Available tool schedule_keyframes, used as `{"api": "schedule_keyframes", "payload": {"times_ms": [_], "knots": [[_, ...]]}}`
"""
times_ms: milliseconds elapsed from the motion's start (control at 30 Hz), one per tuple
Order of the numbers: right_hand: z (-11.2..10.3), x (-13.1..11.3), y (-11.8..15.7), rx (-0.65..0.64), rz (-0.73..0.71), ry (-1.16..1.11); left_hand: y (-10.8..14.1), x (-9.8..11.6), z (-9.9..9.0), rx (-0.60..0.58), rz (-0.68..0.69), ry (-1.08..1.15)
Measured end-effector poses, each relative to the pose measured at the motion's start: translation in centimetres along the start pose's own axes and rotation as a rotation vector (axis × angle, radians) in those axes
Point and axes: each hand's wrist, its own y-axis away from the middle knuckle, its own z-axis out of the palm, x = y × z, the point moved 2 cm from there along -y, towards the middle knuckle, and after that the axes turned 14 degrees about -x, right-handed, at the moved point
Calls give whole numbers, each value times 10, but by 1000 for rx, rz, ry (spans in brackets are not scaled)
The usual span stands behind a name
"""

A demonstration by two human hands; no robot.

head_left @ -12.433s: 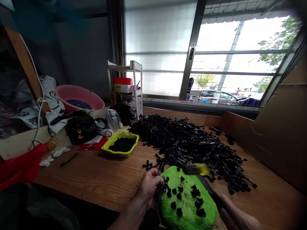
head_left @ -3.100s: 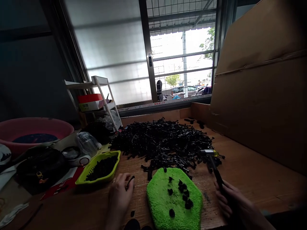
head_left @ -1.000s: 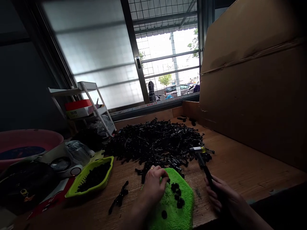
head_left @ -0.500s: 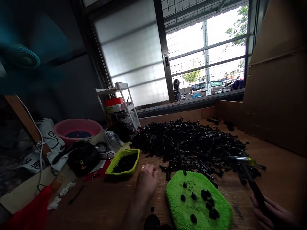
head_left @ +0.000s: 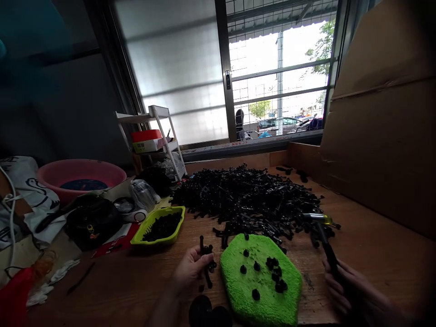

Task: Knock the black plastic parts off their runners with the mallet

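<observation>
My left hand pinches a small bunch of slim black plastic parts between thumb and fingers, just left of a green fuzzy pad. On the pad stand several small black knobs, some clustered toward its right side. At the right, my right hand is wrapped around the dark handle of a hammer. The hammer has a shiny metal head with a yellow tip, raised over the table near the pile's right end.
A large heap of black parts covers the back of the wooden table. A yellow-green basket holds more dark pieces. Round black objects lie at the front edge. A cardboard sheet stands on the right; a black bag lies left.
My left hand has turned and now shows black parts between its fingers. The hammer remains in my right hand. The whole view has shifted, with the table things appearing further left.
</observation>
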Motion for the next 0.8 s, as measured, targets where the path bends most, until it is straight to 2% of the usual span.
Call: {"api": "schedule_keyframes", "payload": {"times_ms": [100, 200, 300, 467, 667, 800], "knots": [[7, -5, 3, 13, -7, -27, 3, -9, 21, -18, -50, 194], [10, -8, 4, 10, -11, -44, 4, -15, 31, -45, -67, 270], [12, -8, 4, 2, 1, -62, 1, -12, 35, -77, -45, 257], [15, -9, 3, 7, -5, -70, -12, -4, 43, -37, 13, 225], [18, -11, 5, 10, -15, -63, -26, -7, 49, 31, -56, 185], [21, -13, 6, 18, -14, -56, -29, -5, 51, 33, -104, 145]]}}
